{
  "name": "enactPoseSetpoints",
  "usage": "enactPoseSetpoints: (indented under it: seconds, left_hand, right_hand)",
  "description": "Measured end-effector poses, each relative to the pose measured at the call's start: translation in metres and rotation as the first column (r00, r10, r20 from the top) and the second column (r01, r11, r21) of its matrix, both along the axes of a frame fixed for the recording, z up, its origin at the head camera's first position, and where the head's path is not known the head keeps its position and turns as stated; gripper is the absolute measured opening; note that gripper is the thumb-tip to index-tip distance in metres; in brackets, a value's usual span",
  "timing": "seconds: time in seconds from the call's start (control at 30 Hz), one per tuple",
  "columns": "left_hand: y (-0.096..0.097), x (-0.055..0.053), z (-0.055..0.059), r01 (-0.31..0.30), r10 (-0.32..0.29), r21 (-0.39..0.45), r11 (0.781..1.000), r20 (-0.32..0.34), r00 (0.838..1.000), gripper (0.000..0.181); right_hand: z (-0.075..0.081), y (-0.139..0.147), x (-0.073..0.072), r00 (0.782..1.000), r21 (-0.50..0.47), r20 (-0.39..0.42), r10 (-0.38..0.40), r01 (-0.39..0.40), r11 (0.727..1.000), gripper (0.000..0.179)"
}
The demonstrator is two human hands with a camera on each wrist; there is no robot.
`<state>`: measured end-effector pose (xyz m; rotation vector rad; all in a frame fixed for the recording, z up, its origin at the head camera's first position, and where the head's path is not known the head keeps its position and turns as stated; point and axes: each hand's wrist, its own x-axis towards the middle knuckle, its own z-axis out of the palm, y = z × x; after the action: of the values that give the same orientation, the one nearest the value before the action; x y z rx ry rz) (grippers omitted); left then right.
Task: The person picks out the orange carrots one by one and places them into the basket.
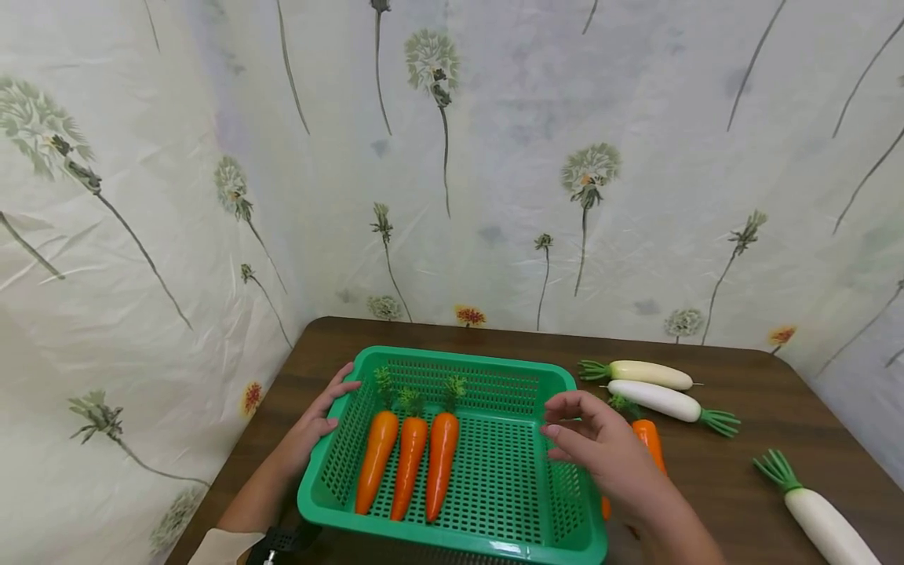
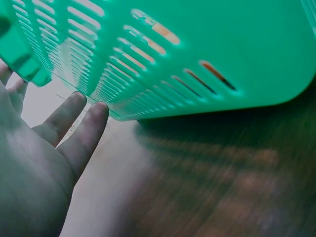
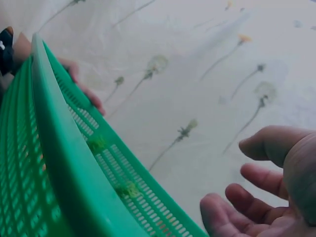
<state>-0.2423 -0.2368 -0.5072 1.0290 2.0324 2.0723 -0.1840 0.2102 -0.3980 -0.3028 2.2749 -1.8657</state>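
A green plastic basket (image 1: 497, 471) with slotted walls stands on the table, three orange carrots (image 1: 408, 463) side by side in its left half, leafy tops toward the back. My left hand (image 1: 314, 420) lies along the basket's left side with fingertips at the rim; its fingers (image 2: 81, 133) are fairly straight against the outer wall in the left wrist view. Over the basket's right rim hovers my right hand (image 1: 600, 443), fingers loosely bent and nothing between them. Beyond that hand, another carrot (image 1: 648, 443) lies on the table, partly hidden by it.
Two white radishes (image 1: 657, 400) with green tops lie at the back right of the brown table (image 1: 749, 392). A third radish (image 1: 826, 522) is near the right edge. Flower-patterned cloth (image 1: 494, 196) rises behind the table and along its left side.
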Motion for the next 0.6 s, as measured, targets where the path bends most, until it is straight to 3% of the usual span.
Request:
enactPoseSetpoints:
  seconds: [0.27,0.6]
  left_hand:
    - [0.000,-0.001,-0.001,-0.045,0.046,-0.036,0.998,0.002,0.999,0.055]
    - [0.000,-0.001,-0.001,-0.055,0.055,-0.043,0.998,-0.004,0.998,0.056]
  right_hand:
    - [-0.009,0.019,0.002,0.985,0.035,-0.123,-0.118,0.123,0.992,0.042]
    - [-0.021,0.033,-0.003,0.960,0.110,-0.168,-0.226,0.246,0.963,0.037]
